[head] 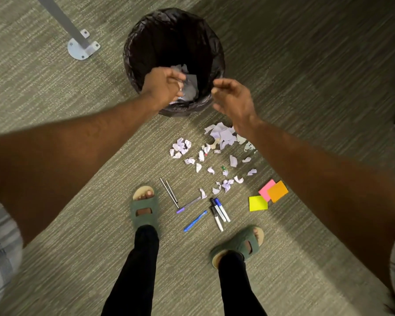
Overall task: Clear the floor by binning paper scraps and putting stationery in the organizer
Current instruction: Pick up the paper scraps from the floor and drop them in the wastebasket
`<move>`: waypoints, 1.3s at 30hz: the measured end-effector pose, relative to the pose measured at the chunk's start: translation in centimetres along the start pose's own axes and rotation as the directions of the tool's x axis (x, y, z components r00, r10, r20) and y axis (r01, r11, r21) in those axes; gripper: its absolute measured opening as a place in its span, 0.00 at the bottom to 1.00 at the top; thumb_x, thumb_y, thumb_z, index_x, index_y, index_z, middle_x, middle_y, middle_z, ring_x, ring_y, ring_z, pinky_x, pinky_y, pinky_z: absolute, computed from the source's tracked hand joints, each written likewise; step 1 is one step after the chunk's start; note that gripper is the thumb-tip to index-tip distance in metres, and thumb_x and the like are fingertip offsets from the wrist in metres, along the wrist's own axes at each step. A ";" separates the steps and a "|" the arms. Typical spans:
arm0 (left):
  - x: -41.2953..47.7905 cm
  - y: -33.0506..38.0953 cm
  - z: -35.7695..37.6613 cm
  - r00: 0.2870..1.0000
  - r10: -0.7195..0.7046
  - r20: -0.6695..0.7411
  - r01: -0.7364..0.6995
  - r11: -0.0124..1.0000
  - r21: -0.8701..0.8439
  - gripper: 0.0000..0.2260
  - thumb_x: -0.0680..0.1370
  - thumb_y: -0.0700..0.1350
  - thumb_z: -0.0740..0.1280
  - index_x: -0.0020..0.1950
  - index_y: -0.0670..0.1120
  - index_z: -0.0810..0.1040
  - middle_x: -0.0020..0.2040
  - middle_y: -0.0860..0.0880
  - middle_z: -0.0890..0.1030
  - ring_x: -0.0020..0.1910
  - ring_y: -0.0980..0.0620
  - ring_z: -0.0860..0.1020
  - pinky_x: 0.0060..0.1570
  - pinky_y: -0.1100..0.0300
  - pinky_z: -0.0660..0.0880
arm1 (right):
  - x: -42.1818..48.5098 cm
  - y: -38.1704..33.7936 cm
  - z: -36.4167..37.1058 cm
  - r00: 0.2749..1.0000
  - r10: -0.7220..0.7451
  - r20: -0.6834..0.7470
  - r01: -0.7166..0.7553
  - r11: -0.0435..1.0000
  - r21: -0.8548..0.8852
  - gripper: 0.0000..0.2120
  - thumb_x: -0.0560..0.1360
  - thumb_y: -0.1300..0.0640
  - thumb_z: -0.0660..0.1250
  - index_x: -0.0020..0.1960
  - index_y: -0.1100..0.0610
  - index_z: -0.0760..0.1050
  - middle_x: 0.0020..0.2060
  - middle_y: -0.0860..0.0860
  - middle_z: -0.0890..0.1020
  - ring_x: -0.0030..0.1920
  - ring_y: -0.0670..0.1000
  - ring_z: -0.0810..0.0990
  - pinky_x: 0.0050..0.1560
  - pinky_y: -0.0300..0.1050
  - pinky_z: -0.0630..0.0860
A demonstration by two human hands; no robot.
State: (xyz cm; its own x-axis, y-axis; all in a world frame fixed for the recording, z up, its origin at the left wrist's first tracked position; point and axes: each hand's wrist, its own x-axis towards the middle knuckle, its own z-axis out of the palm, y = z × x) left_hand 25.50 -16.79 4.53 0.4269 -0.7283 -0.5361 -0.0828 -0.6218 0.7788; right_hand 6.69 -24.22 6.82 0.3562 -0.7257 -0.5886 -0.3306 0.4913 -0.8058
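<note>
Three sticky-note pads [267, 193] near scattered markers [219, 212]

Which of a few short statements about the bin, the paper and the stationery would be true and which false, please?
1. The bin is lined with a black bag. True.
2. The bin holds no paper. False: crumpled paper lies inside it.
3. Many paper scraps lie scattered on the carpet. True.
4. The sticky notes are in the bin. False: they lie on the carpet, beside the scraps.
5. The right hand grips a marker. False: it holds nothing; the markers lie on the carpet.
6. The left hand is over the bin's opening. True.
</note>
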 end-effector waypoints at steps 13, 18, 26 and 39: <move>-10.6 -15.1 14.8 0.942 -0.001 0.336 -0.116 0.938 0.328 0.09 0.74 0.37 0.70 0.53 0.43 0.83 0.48 0.45 0.85 0.46 0.48 0.82 0.52 0.57 0.79 | -4.2 21.1 -15.7 0.991 0.110 -0.072 -0.126 0.636 -0.762 0.14 0.71 0.61 0.76 0.56 0.62 0.79 0.49 0.55 0.83 0.50 0.54 0.82 0.42 0.28 0.72; -12.1 -22.6 21.5 0.956 -0.104 0.273 -0.012 0.920 0.393 0.10 0.72 0.38 0.75 0.52 0.45 0.83 0.51 0.43 0.84 0.46 0.50 0.80 0.48 0.67 0.71 | -6.7 31.5 -17.4 0.984 0.176 -0.035 -0.134 0.589 -0.797 0.27 0.68 0.58 0.79 0.63 0.63 0.74 0.58 0.61 0.79 0.57 0.62 0.79 0.60 0.51 0.74; -10.4 -33.9 31.4 0.943 -0.180 0.279 -0.018 0.811 0.585 0.30 0.68 0.44 0.79 0.68 0.45 0.74 0.69 0.41 0.70 0.68 0.42 0.69 0.68 0.55 0.64 | -4.2 44.5 -14.6 0.996 0.065 0.056 0.017 0.490 -0.872 0.50 0.60 0.44 0.82 0.75 0.55 0.61 0.71 0.60 0.65 0.71 0.61 0.67 0.72 0.49 0.67; -9.4 -38.0 33.6 0.985 0.112 0.131 -0.153 0.918 0.366 0.17 0.71 0.33 0.73 0.56 0.46 0.77 0.57 0.46 0.72 0.54 0.51 0.75 0.58 0.57 0.76 | 1.6 46.6 -15.6 0.914 -0.406 -0.029 0.208 0.525 -0.825 0.09 0.80 0.55 0.61 0.57 0.57 0.75 0.55 0.57 0.74 0.49 0.55 0.77 0.48 0.45 0.75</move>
State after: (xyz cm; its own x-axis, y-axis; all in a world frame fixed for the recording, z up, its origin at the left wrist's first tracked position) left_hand -5.59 3.99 -30.98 0.2935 -0.8245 -0.4838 -0.4703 -0.5651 0.6778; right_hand -21.73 -10.01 -30.67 0.4345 -0.8761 -0.2089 -0.8210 -0.2899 -0.4919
